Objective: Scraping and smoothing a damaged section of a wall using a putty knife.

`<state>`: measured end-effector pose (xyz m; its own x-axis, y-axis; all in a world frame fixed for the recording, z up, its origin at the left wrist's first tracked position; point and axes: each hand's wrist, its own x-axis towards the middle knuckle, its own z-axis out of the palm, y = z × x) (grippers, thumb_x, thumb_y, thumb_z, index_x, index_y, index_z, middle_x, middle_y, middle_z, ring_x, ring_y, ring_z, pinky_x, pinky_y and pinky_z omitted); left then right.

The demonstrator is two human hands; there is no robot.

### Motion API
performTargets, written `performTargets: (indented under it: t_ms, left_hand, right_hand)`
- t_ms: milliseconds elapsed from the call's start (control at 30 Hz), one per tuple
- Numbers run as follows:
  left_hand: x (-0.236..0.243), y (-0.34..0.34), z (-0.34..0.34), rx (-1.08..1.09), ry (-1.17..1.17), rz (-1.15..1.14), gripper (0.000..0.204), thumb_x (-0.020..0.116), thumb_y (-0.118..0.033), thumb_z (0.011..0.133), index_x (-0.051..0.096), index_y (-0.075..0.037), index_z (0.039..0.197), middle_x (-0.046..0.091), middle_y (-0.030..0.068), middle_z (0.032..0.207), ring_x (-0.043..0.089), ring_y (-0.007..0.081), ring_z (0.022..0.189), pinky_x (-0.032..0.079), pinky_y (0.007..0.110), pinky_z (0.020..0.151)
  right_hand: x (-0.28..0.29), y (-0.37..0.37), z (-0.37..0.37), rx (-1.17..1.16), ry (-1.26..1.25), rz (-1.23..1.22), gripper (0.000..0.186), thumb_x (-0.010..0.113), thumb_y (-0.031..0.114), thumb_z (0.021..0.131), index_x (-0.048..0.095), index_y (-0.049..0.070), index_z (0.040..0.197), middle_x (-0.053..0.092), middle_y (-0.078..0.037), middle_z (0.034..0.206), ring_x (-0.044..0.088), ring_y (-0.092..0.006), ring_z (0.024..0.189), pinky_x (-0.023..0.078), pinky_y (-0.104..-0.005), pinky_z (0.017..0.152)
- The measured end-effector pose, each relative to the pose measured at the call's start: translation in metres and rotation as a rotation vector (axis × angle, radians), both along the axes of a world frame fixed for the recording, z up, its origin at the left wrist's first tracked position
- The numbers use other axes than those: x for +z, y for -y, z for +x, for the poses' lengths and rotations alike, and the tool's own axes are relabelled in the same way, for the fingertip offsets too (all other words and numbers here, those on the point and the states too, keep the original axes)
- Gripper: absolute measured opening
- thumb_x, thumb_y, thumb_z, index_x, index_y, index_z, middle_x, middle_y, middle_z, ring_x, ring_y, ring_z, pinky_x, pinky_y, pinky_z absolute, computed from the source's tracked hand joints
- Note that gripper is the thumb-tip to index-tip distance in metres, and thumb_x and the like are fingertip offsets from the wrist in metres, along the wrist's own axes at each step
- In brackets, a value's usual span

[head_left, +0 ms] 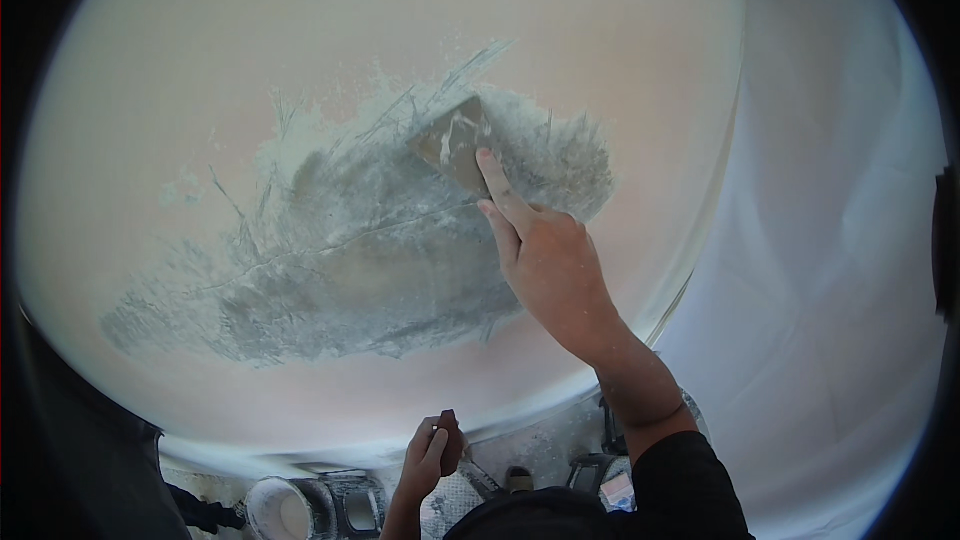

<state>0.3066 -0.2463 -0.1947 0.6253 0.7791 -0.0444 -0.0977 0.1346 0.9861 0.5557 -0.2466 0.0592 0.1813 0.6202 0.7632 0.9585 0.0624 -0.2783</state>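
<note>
The flat scraper (452, 145), smeared with white paste, lies against the upper part of the grey patch (350, 305) on the pale surface (190, 70); its edge should probably be kept even, with steady, light pressure. The right hand (552, 265) grips its near end, one finger laid upon the blade, while the left hand (424, 460), lower down, pinches a brown flat piece (452, 445).

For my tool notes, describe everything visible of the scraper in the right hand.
The scraper has a flat, dull grey-brown blade, apparently metal, with whitish smears. It seems to rest against the rough grey patch on the pale wall, near the patch's upper edge, turned so one corner points up. The right hand holds it, a fingertip on the blade; its handle is hidden.
</note>
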Motion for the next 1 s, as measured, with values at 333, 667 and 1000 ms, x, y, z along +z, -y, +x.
performTargets:
  t_ms: [333,667,1000]
  left_hand:
    - [-0.020,-0.010,-0.018,0.041,0.006,-0.029,0.024,0.046,-0.021,0.106,0.054,-0.001,0.117,0.066,0.0099,0.092,0.061,0.0141,0.078,0.050,0.029,0.071]
    - [-0.009,-0.015,0.011,-0.052,-0.188,0.108,0.025,0.046,-0.020,0.106,0.055,0.000,0.117,0.067,0.0098,0.093,0.063,0.0144,0.081,0.050,0.029,0.072]
    - [-0.018,-0.014,-0.010,-0.051,-0.149,0.053,0.025,0.045,-0.020,0.106,0.054,0.001,0.117,0.067,0.0093,0.091,0.061,0.0141,0.078,0.050,0.029,0.070]
  right_hand:
    - [0.002,0.001,-0.005,0.063,-0.132,-0.030,0.051,0.054,0.027,0.104,0.042,0.018,0.152,0.060,-0.017,0.064,0.063,-0.0340,0.058,0.052,-0.0454,0.058]
    - [-0.006,-0.015,0.000,0.023,-0.061,0.089,0.053,0.056,0.029,0.103,0.042,0.022,0.153,0.058,-0.013,0.063,0.063,-0.0315,0.055,0.052,-0.0430,0.053]
    - [-0.007,-0.011,-0.006,0.024,-0.086,0.079,0.052,0.055,0.026,0.103,0.041,0.020,0.153,0.058,-0.014,0.062,0.062,-0.0331,0.055,0.051,-0.0438,0.053]
